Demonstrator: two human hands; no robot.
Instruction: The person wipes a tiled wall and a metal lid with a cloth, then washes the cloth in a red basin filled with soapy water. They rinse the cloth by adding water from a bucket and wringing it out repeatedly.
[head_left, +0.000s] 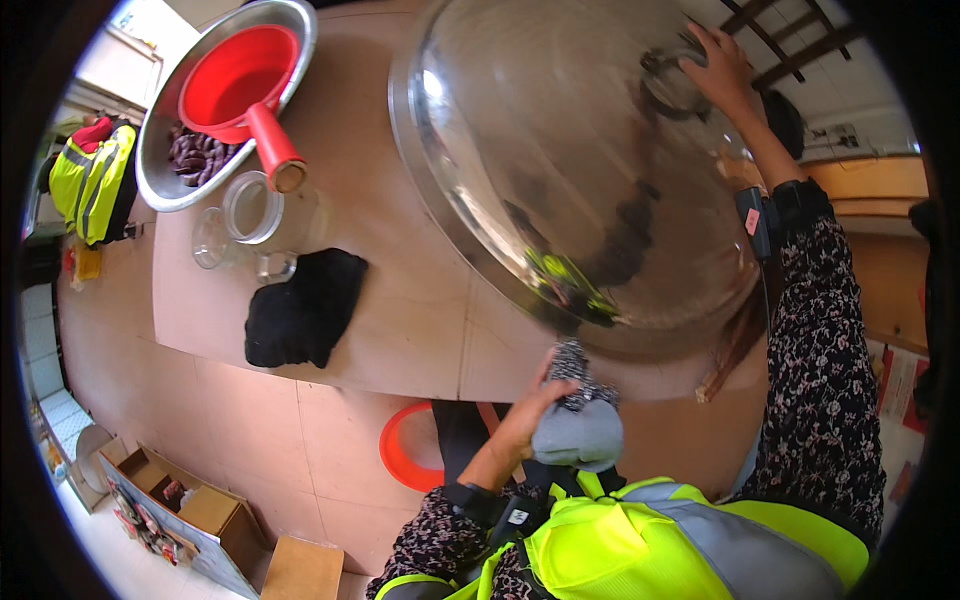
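Note:
A large domed stainless steel lid takes up the right part of the table, mirror-like, with a ring-shaped handle near its top. My right hand is at that handle, thumb and fingers around its side; some fingertips are hard to make out. Close below the lid's near rim, my left hand holds a bundled grey cloth with a dark speckled part sticking up towards the rim. Whether that part touches the metal is unclear. A folded black cloth lies to the left.
A metal basin at the far left holds a red plastic dipper and dark sausages. Clear jars stand beside it. On the floor are a red tub and cardboard boxes. A person in a yellow vest is beyond.

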